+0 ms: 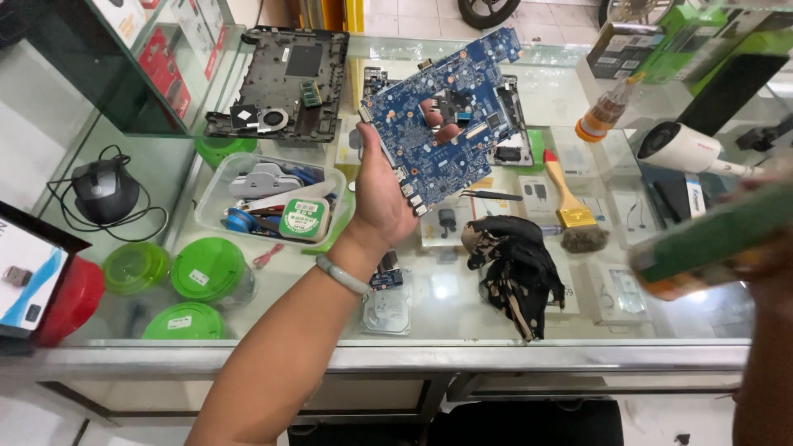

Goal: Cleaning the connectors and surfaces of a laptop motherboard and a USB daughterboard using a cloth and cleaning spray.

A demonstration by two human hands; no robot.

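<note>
You hold the blue board (442, 116) up above the glass surface (462, 306), tilted. Your left hand (382, 194) has its grip closed on the lower edge, and fingertips (434, 111) show through a hole in it. Your right hand (764, 256) is blurred at the right edge; it grips a green can (710, 239). Left of your wrist, a clear tub (216, 194) contains small tools and a green-labelled tin (304, 218). Green lids (206, 268) lie near it.
</note>
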